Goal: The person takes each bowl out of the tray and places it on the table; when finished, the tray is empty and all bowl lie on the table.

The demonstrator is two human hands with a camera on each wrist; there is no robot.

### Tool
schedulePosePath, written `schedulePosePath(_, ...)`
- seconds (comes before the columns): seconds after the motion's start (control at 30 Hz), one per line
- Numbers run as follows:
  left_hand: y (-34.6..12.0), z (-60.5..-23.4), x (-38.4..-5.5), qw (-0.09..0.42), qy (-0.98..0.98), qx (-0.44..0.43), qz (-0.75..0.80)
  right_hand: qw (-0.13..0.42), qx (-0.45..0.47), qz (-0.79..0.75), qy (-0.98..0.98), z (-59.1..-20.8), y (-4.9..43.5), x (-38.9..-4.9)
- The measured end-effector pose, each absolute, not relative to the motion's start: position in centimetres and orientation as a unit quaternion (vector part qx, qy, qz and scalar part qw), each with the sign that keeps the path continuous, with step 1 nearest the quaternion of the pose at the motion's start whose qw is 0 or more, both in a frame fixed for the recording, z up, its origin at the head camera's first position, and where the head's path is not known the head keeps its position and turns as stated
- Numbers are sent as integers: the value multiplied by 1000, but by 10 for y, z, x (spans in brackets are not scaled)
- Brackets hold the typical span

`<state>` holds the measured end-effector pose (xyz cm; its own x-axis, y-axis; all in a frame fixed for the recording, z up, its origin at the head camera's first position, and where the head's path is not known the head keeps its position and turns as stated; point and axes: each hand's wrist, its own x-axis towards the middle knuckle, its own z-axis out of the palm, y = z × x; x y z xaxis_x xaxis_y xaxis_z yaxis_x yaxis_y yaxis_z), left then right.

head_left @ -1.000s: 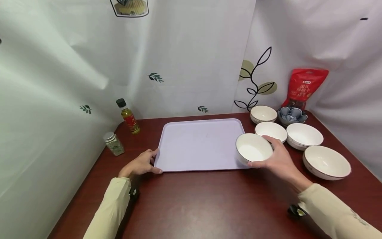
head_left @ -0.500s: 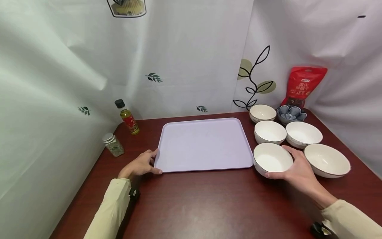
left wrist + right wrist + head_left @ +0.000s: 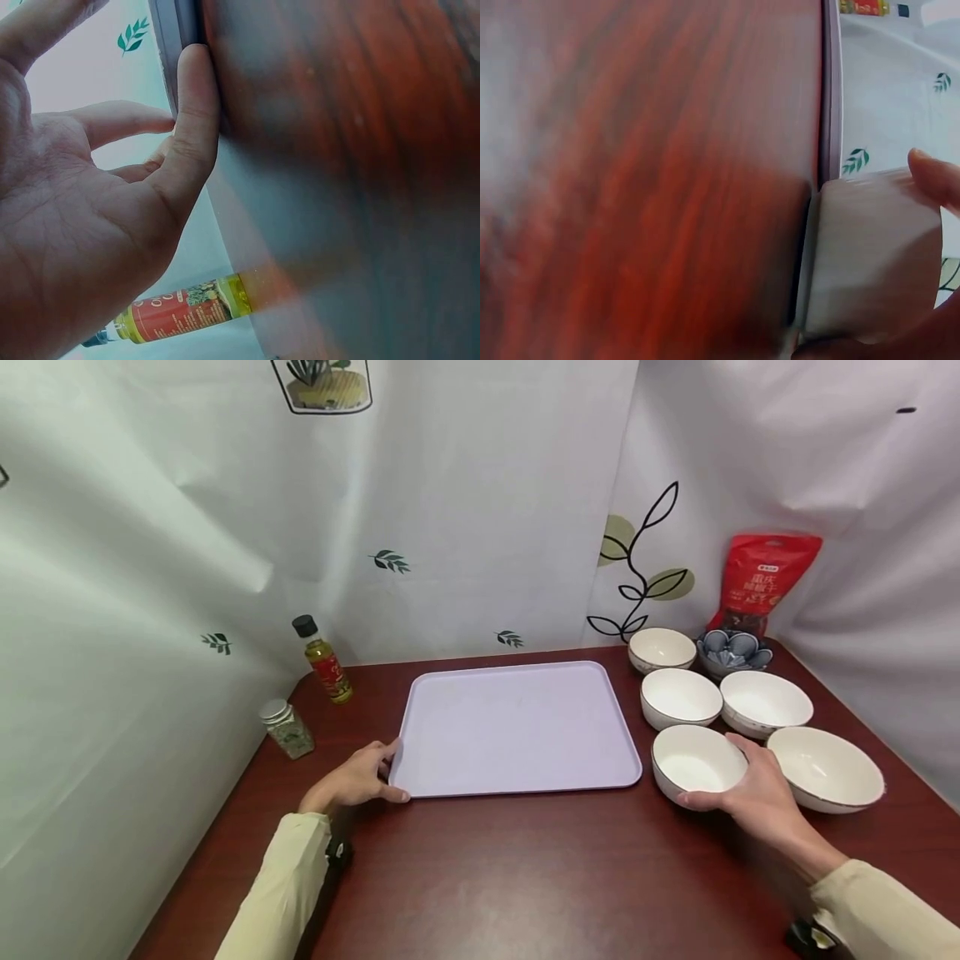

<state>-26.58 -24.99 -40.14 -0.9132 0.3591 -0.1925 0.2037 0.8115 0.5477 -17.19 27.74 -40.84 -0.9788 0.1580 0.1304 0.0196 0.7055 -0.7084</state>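
Note:
My right hand holds a white bowl at its right side, the thumb on the near wall and the fingers behind the rim. In the right wrist view the bowl stands upright on the table beside the tray's edge. A pale lilac tray lies flat in the middle. At its front left corner is my left hand, the thumb on the front edge and the fingers spread along the left edge. The left wrist view shows the straight thumb lying along the tray's side.
Several more white bowls sit close together at the right, with a blue petal-shaped bowl and a red pouch behind them. An oil bottle and a spice jar stand at the left. Patterned cloth backs the table.
My right hand has carried the bowl rightward from over the tray's right end to the table beside it, in front of the other bowls. The left hand stays at the tray's corner.

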Motion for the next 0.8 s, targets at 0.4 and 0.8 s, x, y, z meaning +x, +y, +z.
schedulePosePath(0.4, -251, -400, -264, 153, 941, 137, 268, 94, -34, 347, -932, -406, 277, -177)
schedulePosePath(0.8, -253, -395, -264, 162, 940, 155, 257, 128, 65, 225, -964, -369, 286, -175)
